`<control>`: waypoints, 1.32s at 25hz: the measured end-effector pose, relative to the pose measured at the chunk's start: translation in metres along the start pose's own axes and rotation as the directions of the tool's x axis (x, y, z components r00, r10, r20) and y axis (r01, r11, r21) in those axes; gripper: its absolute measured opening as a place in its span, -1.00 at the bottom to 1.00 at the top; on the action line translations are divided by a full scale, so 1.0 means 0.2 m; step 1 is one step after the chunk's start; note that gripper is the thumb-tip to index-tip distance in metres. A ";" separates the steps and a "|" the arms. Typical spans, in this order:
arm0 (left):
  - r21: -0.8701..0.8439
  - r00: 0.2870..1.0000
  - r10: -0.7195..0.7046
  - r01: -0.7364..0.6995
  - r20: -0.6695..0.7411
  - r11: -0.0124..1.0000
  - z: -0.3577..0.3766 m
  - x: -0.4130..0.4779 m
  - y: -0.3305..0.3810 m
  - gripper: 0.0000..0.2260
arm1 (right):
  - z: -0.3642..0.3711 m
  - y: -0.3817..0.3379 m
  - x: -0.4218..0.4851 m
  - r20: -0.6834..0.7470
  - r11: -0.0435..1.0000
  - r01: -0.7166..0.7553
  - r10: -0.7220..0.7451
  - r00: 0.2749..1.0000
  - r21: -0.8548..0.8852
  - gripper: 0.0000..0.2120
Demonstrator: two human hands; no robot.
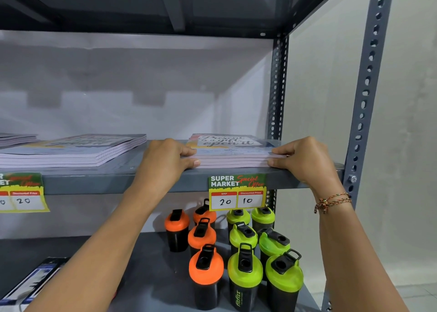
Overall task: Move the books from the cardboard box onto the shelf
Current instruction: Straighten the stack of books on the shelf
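Observation:
A stack of thin books [233,149] with a "Present is a gift, open it" cover lies flat on the grey metal shelf [123,179], near its right end and front edge. My left hand [166,157] grips the stack's left side, thumb at the bottom and fingers on top. My right hand [305,157] grips its right side the same way. A second stack of the same books [75,149] rests on the shelf to the left, and a third [16,138] shows at the far left edge. The cardboard box is out of view.
A price tag [237,191] hangs under the held stack, another tag [22,192] at the left. On the lower shelf stand several orange-lidded shakers [205,264] and green-lidded shakers [244,266]. Perforated grey uprights [364,103] frame the right side. Boxed items [30,283] lie lower left.

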State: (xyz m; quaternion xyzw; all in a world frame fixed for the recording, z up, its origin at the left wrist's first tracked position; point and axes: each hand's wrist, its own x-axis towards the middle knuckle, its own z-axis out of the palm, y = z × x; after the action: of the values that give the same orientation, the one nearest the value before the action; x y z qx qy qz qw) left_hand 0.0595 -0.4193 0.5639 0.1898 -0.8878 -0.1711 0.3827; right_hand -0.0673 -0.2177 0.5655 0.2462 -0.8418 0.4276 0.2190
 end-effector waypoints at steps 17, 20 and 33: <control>0.017 0.999 0.040 -0.039 -0.018 0.999 0.01 -0.01 -0.01 -0.72 | 0.00 0.02 0.01 0.033 0.997 0.015 -0.018 0.999 0.072 -0.74; 0.026 0.999 0.040 -0.040 -0.026 0.999 0.02 -0.01 -0.01 -0.72 | 0.00 0.02 0.01 0.027 0.998 0.017 -0.019 0.999 0.067 -0.73; 0.069 0.998 0.066 -0.064 -0.025 0.996 0.00 -0.01 -0.01 -0.73 | 0.01 0.02 -0.02 0.003 0.996 0.023 -0.024 1.000 0.090 -0.72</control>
State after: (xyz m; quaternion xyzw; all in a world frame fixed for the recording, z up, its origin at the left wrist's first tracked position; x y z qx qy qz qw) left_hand 0.0612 -0.4205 0.5613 0.1760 -0.8935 -0.1257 0.3935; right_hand -0.0676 -0.2165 0.5597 0.2666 -0.8192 0.4618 0.2108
